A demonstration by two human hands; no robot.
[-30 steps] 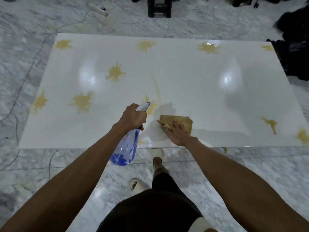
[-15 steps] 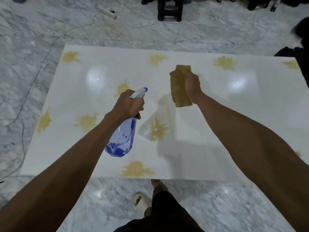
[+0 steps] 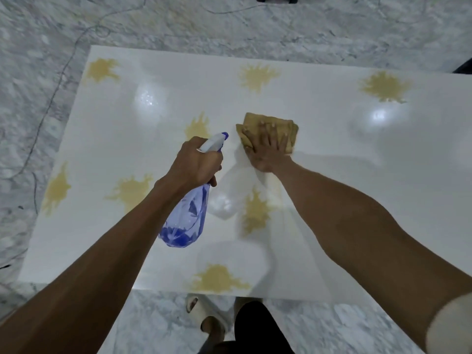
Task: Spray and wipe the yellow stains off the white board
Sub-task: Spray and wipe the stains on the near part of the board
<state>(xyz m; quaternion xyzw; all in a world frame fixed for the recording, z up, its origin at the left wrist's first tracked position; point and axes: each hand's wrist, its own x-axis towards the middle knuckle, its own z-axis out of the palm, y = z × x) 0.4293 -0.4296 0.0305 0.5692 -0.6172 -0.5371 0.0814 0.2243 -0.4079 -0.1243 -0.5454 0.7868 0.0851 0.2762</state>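
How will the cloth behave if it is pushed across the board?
The cloth looks soft and folded, so it may bunch. Under the flat right hand it should glide, since the glossy board looks slippery.

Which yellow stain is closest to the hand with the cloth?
The stain just left of the cloth, partly hidden behind the spray bottle's nozzle; every other stain lies farther away.
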